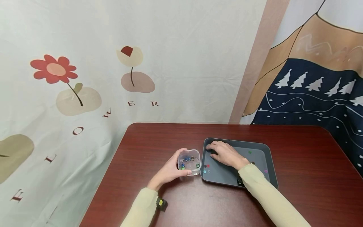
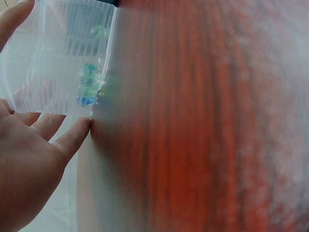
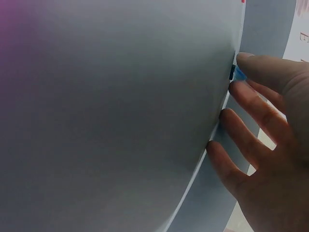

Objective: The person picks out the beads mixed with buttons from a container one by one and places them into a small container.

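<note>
My left hand (image 1: 171,167) grips a clear square plastic box (image 1: 188,171), thumb at the near side and fingers round the far left. Inside lie several glass marbles, blue and green; green and blue marbles (image 2: 88,84) show through the wall in the left wrist view. My right hand (image 1: 227,154) reaches into the left part of a grey tray (image 1: 235,181). In the right wrist view its fingers (image 3: 253,104) are spread at the tray floor, with a small blue piece (image 3: 240,73) and a dark piece (image 3: 232,72) between thumb and index finger.
Small coloured rings and discs lie in the tray: red (image 1: 208,165), light blue (image 1: 204,171), green (image 1: 250,152) and purple (image 1: 266,171). The box stands against the tray's left rim. Both are on a reddish-brown table (image 1: 300,157), with a printed curtain (image 1: 184,63) behind.
</note>
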Available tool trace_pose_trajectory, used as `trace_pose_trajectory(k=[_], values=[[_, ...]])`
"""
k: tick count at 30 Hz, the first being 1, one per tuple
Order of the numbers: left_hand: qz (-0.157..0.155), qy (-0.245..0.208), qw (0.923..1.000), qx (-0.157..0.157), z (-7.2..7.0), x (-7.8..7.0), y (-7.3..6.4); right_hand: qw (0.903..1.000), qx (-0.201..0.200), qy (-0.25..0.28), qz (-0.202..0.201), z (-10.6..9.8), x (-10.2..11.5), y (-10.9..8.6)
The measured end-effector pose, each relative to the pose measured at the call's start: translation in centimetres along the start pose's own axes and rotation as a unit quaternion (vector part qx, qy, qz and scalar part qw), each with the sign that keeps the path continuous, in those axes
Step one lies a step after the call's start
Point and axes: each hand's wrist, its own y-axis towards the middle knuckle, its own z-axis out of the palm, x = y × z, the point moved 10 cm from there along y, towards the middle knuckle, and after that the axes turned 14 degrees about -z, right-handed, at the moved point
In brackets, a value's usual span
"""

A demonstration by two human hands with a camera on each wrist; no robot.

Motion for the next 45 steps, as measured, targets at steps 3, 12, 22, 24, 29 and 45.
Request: trace_pose_trajectory(k=[3, 12, 22, 24, 29, 45], values=[[-0.002, 0.001, 1.0000, 0.000, 0.0, -0.1, 0.0, 1.0000, -0.006, -0.001, -0.004, -0.1, 0.1, 0.0], [-0.003, -0.002, 1.0000, 0.002, 0.0, 0.1, 0.1, 0.9999, -0.016, -0.002, -0.005, -0.3, 0.0, -0.1], [0.000, -0.002, 1.0000, -0.001, -0.1, -0.2, 0.0, 0.9992, -0.038, 0.000, -0.010, -0.9, -0.1, -0.2], [0.001, -0.002, 1.0000, -0.001, -0.1, -0.2, 0.1, 0.9991, -0.041, 0.002, -0.009, -1.0, -0.2, -0.2], [0.000, -0.002, 1.0000, 0.002, -0.1, -0.2, 0.0, 0.9987, -0.049, 0.009, -0.007, -1.7, 0.0, -0.3], [0.002, 0.005, 1.0000, 0.000, 0.1, -0.1, 0.0, 0.9914, -0.125, 0.034, -0.014, -6.0, 1.6, -1.4]])
